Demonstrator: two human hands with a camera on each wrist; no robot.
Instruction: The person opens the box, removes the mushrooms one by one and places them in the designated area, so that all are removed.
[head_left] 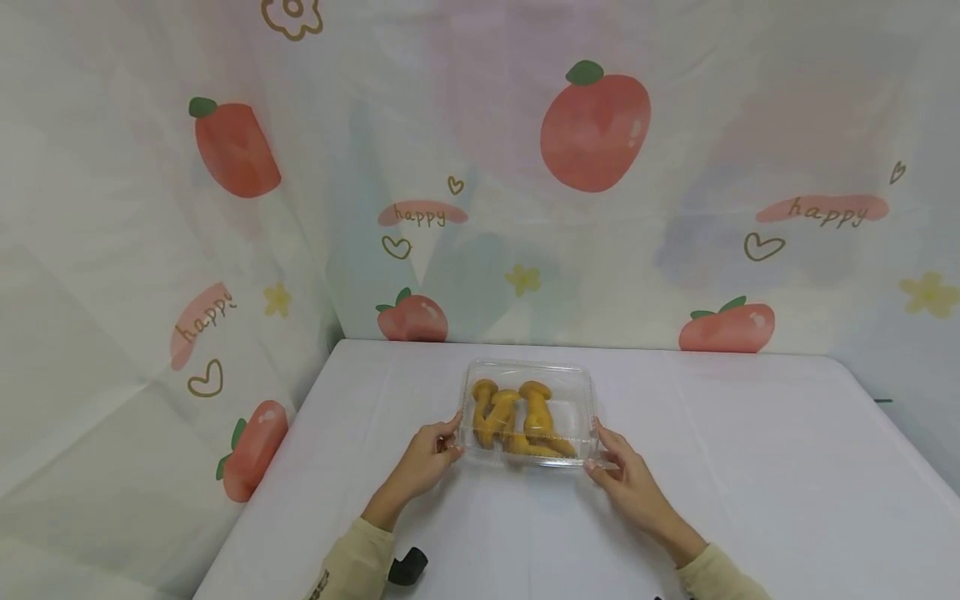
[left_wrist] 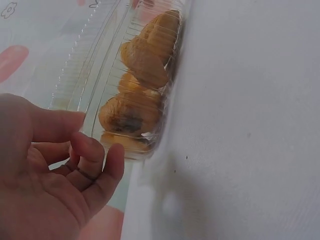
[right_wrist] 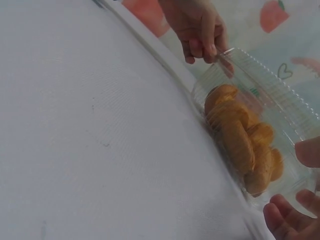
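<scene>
A clear plastic box (head_left: 573, 400) with ribbed sides sits on the white table, in front of me and near the back edge. Inside it lie several yellow-brown pieces shaped like mushrooms (head_left: 537, 408), with thick stems and rounded caps. My left hand (head_left: 422, 462) holds the box at its left end, and my right hand (head_left: 633, 487) grips the right end. From the left wrist view, the curled fingers (left_wrist: 90, 162) show beside the box's end. Through the right wrist view, the right fingers (right_wrist: 290, 217) are partly cut off by the frame edge.
The table (head_left: 750, 467) has a white cover. A black curved object (head_left: 408, 567) lies by the left sleeve. Printed cloth (head_left: 480, 275) with red fruit and "happy" lettering hangs behind the table and along the left.
</scene>
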